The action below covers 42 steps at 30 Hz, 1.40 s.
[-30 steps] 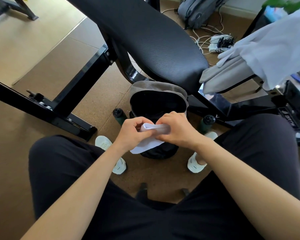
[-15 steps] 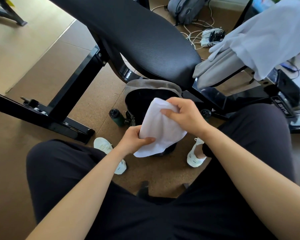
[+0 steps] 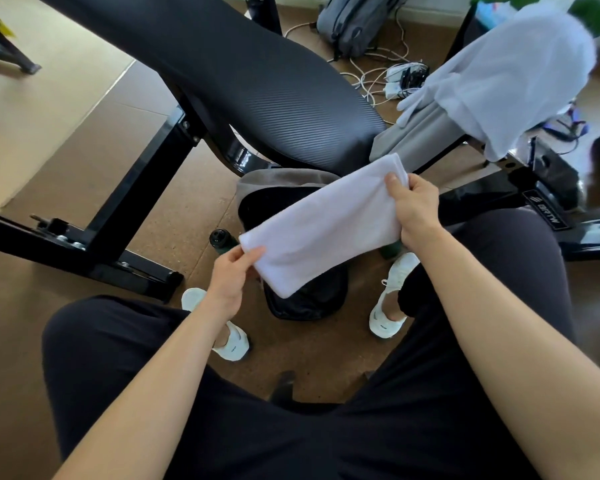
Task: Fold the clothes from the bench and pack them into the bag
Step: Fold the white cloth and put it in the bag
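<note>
Two hands stretch a white cloth (image 3: 326,233) over the open bag (image 3: 284,177) on the floor (image 3: 174,216), left hand (image 3: 234,275) pinching its 7 o'clock corner, right hand (image 3: 414,211) gripping its 1 o'clock end; matching edges squarely should keep the next fold flat.
</note>
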Each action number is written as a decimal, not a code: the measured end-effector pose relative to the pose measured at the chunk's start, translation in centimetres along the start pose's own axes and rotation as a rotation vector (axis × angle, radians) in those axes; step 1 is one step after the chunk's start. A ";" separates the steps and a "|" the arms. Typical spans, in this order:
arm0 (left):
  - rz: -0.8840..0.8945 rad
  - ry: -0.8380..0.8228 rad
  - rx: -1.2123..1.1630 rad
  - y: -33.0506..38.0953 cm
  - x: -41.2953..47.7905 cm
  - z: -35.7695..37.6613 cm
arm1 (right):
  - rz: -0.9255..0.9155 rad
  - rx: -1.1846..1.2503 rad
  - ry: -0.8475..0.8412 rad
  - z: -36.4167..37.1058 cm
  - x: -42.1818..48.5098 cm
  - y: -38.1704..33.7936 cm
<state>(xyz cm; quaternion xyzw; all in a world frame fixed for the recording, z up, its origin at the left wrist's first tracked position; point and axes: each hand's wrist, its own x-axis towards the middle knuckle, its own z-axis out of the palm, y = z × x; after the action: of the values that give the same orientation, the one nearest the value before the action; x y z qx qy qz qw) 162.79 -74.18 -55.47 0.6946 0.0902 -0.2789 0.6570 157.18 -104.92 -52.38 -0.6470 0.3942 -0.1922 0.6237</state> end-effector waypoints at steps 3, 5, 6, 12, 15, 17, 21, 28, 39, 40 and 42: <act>0.031 0.066 -0.123 0.7 0.1 -0.5 | 0.064 -0.050 -0.054 0.6 0.3 1.1; 0.082 0.139 -0.128 0.8 0.1 -0.8 | 0.043 -0.117 -0.112 1.1 0.1 1.4; 0.115 0.171 -0.099 0.8 0.1 -1.0 | 0.020 -0.145 -0.136 1.3 -0.1 1.5; 0.236 0.362 0.350 0.5 0.4 -1.9 | -0.105 -0.445 -0.229 1.8 -0.7 2.3; 0.186 0.366 0.489 0.3 0.7 -2.2 | -0.104 -0.640 -0.258 2.0 -1.0 2.7; 0.137 0.360 0.527 0.0 1.0 -2.5 | -0.093 -0.705 -0.271 2.2 -1.2 2.9; 0.110 0.278 0.505 -0.1 1.0 -2.2 | -0.081 -0.696 -0.301 2.6 -1.9 2.8; 0.188 0.073 0.576 -0.2 -0.1 -0.2 | -0.137 -0.595 -0.459 4.3 -4.3 2.6; 0.177 -0.349 0.397 0.0 -2.6 2.7 | -0.202 -0.451 -0.690 6.2 -8.5 3.4; 0.171 -0.380 0.364 0.2 -2.6 2.6 | -0.203 -0.464 -0.676 6.3 -8.4 3.3; 0.187 -0.421 0.362 0.5 -2.6 2.4 | -0.203 -0.495 -0.659 6.2 -8.1 3.2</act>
<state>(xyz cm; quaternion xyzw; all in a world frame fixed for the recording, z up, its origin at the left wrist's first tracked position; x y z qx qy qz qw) 160.27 -75.94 -53.71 0.7326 -0.1638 -0.3666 0.5496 155.95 -94.46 -54.41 -0.8396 0.1422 0.0650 0.5203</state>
